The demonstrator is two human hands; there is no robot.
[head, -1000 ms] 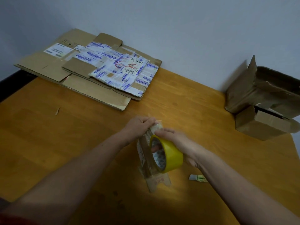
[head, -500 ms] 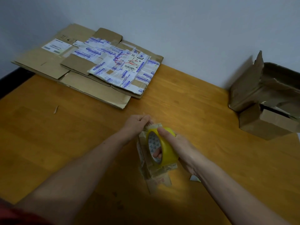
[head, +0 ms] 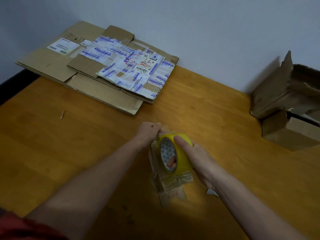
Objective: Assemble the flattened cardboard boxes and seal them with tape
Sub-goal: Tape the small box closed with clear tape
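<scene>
The right hand (head: 196,159) grips the tape roll (head: 182,151) against a small box (head: 170,196) while the left hand (head: 149,130) pinches the tape end (head: 165,129).

- The left grip (head: 149,129) is curled tight, knuckles up, fingertips pinching at the top rim of the tape roll (head: 183,161).
- The right grip (head: 194,153) wraps that roll, thumb laid across its outer face and one fingertip (head: 171,163) showing inside the core.
- Both bare forearms reach in from the near edge of the desk (head: 69,144) and meet mid-desk.
</scene>
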